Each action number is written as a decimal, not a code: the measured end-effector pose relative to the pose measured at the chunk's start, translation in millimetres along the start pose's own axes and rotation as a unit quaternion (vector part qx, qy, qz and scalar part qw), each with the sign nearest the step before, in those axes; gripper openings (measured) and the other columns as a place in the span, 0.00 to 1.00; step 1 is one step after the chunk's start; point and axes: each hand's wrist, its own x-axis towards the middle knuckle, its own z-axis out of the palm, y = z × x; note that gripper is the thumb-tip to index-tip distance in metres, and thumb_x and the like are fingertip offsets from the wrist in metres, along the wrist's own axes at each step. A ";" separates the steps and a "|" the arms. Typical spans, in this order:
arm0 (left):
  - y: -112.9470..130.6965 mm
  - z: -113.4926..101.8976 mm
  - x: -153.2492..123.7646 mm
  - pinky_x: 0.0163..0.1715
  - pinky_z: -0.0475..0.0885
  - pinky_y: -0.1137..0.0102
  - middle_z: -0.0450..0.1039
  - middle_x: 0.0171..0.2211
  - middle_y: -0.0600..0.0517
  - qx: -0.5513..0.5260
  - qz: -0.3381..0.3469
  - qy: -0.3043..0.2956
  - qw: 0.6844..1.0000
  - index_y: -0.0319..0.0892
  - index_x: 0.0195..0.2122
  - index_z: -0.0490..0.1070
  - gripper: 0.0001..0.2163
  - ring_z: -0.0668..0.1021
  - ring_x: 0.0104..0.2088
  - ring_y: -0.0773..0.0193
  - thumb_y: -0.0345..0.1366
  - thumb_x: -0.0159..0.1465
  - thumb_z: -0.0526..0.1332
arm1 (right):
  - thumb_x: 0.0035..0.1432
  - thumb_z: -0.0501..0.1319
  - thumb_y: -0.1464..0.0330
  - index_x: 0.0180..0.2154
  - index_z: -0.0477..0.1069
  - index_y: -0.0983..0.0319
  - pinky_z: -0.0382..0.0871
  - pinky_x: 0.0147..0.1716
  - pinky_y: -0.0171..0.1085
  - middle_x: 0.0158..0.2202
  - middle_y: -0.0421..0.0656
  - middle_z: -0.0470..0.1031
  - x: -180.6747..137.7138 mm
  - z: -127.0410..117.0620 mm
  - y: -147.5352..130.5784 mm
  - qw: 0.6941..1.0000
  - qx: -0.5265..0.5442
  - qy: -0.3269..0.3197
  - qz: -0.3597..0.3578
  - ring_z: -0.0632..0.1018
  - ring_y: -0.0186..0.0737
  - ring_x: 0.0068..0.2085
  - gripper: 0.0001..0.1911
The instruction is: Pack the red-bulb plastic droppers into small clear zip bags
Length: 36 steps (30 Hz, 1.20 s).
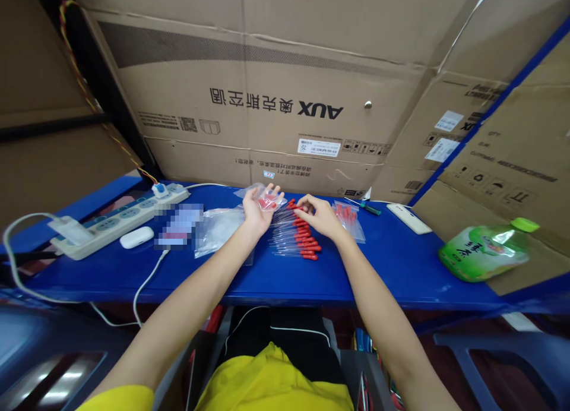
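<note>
Glass-like droppers with red rubber bulbs point(309, 244) lie in a row on the blue table point(356, 280), their clear tubes pointing left. My left hand point(257, 214) is turned palm up at the row's far left end, its fingers curled around a clear plastic bag point(269, 202) with something red inside. At the far end of the row, my right hand point(324, 217) has thumb and fingers pinched on a red-bulbed dropper. Clear plastic bags point(218, 230) lie left of my left hand. Right of my right hand is a bag of red-bulbed droppers point(350, 220).
On the left are a white power strip point(129, 214), a white earbud case point(136, 237), a blurred-out phone point(180, 224) and cables. To the right lie a green screwdriver point(370, 208), a white power bank point(408, 218) and a green bottle point(485, 250). Cardboard panels point(276, 60) wall the back.
</note>
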 end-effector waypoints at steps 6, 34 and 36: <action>11.4 -5.3 10.5 0.56 0.77 0.52 0.78 0.40 0.46 -0.011 0.047 0.048 0.998 0.43 0.41 0.68 0.06 0.83 0.48 0.52 0.37 0.69 0.55 | 0.61 0.69 0.54 0.38 0.78 0.60 0.58 0.29 0.34 0.22 0.35 0.71 -5.0 -14.9 19.7 0.984 -0.041 -0.150 0.085 0.69 0.34 0.25 0.15; 17.0 0.2 6.7 0.53 0.78 0.54 0.79 0.40 0.46 -0.035 0.065 0.040 0.996 0.43 0.38 0.67 0.08 0.84 0.46 0.54 0.39 0.70 0.53 | 0.59 0.62 0.67 0.38 0.72 0.58 0.67 0.30 0.35 0.30 0.39 0.75 -4.0 -3.4 -15.1 0.984 0.037 0.165 -0.062 0.75 0.37 0.30 0.03; 15.8 0.1 6.5 0.53 0.79 0.54 0.79 0.40 0.46 -0.035 0.065 0.035 0.997 0.43 0.39 0.67 0.08 0.84 0.46 0.54 0.40 0.70 0.53 | 0.60 0.63 0.67 0.38 0.72 0.58 0.68 0.30 0.35 0.30 0.39 0.75 -4.2 1.1 -16.6 0.981 0.047 0.171 -0.072 0.75 0.37 0.30 0.04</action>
